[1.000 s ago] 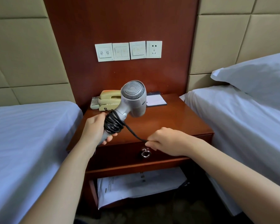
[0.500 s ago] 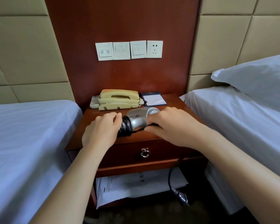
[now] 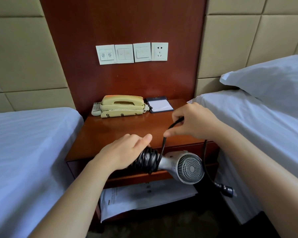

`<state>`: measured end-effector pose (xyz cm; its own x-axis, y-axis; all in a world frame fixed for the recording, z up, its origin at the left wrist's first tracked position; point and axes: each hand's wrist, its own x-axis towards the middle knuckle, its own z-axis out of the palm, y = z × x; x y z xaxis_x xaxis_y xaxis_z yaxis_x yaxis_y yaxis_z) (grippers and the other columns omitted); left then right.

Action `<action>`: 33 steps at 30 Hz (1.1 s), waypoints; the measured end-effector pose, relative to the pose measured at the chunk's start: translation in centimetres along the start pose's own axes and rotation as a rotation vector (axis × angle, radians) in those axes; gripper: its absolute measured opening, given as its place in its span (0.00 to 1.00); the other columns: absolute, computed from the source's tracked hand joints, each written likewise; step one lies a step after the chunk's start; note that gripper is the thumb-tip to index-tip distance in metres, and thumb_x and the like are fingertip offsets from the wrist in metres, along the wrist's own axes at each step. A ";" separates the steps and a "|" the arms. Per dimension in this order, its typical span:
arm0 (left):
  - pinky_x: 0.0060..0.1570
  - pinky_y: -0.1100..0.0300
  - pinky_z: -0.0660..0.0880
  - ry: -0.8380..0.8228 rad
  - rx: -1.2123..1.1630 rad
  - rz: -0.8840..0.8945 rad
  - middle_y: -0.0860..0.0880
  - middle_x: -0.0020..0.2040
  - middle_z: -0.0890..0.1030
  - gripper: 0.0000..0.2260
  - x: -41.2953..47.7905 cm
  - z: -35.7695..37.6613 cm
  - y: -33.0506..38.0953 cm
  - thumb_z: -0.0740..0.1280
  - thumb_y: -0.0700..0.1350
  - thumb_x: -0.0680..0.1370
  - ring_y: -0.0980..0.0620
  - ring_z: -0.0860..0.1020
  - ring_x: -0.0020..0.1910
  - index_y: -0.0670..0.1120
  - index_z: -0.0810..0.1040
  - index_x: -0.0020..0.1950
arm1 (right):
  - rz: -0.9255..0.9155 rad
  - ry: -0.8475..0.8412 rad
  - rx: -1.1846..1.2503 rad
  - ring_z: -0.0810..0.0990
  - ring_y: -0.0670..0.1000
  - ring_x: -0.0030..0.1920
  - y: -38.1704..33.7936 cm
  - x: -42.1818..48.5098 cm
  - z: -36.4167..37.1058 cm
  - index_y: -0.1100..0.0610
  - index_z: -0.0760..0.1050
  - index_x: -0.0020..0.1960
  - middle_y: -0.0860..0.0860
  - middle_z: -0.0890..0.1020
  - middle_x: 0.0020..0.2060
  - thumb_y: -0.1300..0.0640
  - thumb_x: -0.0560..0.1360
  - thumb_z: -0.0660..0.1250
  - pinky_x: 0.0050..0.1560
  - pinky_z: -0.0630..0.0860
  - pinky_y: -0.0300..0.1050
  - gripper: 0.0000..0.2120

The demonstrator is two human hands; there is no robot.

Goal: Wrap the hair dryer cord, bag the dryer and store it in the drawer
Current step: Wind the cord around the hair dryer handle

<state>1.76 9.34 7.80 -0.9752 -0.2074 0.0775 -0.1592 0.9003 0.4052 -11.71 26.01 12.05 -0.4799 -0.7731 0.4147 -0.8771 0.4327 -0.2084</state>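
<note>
A silver hair dryer (image 3: pixel 182 166) hangs in the air in front of the nightstand drawer (image 3: pixel 187 150), its round grille facing me. My left hand (image 3: pixel 122 152) grips its handle, which is thick with coils of black cord (image 3: pixel 147 160). My right hand (image 3: pixel 191 121) pinches the loose cord above the nightstand top, to the right of the dryer. From there the cord drops behind the dryer and ends in the plug (image 3: pixel 228 189), which dangles low on the right. No bag is in view.
The wooden nightstand (image 3: pixel 124 131) stands between two white beds, with a beige telephone (image 3: pixel 121 105) and a notepad (image 3: pixel 159 104) at its back. Wall switches and a socket (image 3: pixel 159 51) sit above. Printed paper (image 3: pixel 144 196) lies on the shelf below the drawer.
The dryer has dropped from the nightstand top to in front of the drawer, grille turned toward me. My right hand has lifted up and right with the cord. More coils sit on the handle.
</note>
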 end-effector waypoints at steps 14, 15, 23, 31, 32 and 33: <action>0.31 0.56 0.58 -0.015 -0.340 0.307 0.54 0.26 0.60 0.29 -0.6 0.9 0.8 0.54 0.70 0.71 0.56 0.59 0.27 0.45 0.61 0.28 | -0.036 -0.297 0.732 0.58 0.41 0.24 1.1 0.4 4.8 0.56 0.64 0.28 0.42 0.62 0.21 0.55 0.71 0.72 0.26 0.56 0.33 0.20; 0.31 0.57 0.58 -0.010 -0.366 0.321 0.51 0.27 0.61 0.28 -0.6 0.9 0.8 0.56 0.67 0.71 0.55 0.60 0.28 0.44 0.62 0.28 | -0.011 -0.341 0.820 0.58 0.42 0.24 1.3 0.5 5.3 0.57 0.64 0.29 0.42 0.62 0.21 0.55 0.71 0.70 0.25 0.57 0.33 0.19; 0.31 0.68 0.61 0.240 -0.553 0.307 0.55 0.28 0.66 0.15 -0.3 0.4 0.2 0.61 0.59 0.69 0.60 0.64 0.28 0.49 0.67 0.31 | 0.264 -0.465 0.838 0.77 0.47 0.36 8.5 0.7 14.7 0.56 0.72 0.40 0.49 0.78 0.35 0.55 0.79 0.62 0.37 0.78 0.40 0.09; 0.16 0.63 0.66 0.487 -0.718 0.032 0.51 0.26 0.76 0.11 0.4 0.2 -0.7 0.63 0.54 0.77 0.48 0.73 0.19 0.49 0.79 0.42 | 0.162 -0.460 1.001 0.56 0.41 0.19 -1.0 -0.7 10.6 0.56 0.73 0.34 0.43 0.61 0.19 0.54 0.82 0.51 0.20 0.52 0.33 0.21; 0.17 0.64 0.65 0.509 -0.724 -0.007 0.51 0.22 0.75 0.13 0.6 0.3 -0.9 0.62 0.53 0.78 0.50 0.72 0.18 0.50 0.78 0.38 | 0.146 -0.431 0.956 0.57 0.41 0.18 -1.3 -0.7 10.8 0.58 0.73 0.37 0.43 0.62 0.19 0.54 0.82 0.52 0.19 0.55 0.33 0.20; 0.18 0.64 0.65 0.528 -0.733 -0.057 0.50 0.21 0.74 0.15 0.7 0.3 -1.1 0.61 0.54 0.78 0.49 0.72 0.18 0.50 0.77 0.35 | 0.129 -0.421 0.878 0.59 0.40 0.18 -1.7 -0.7 10.6 0.59 0.74 0.39 0.45 0.64 0.20 0.54 0.82 0.52 0.20 0.59 0.32 0.19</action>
<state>1.16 8.32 7.13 -0.7426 -0.5556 0.3740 0.1087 0.4510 0.8859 -10.07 20.92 2.66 -0.3908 -0.9200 0.0280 -0.4375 0.1589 -0.8851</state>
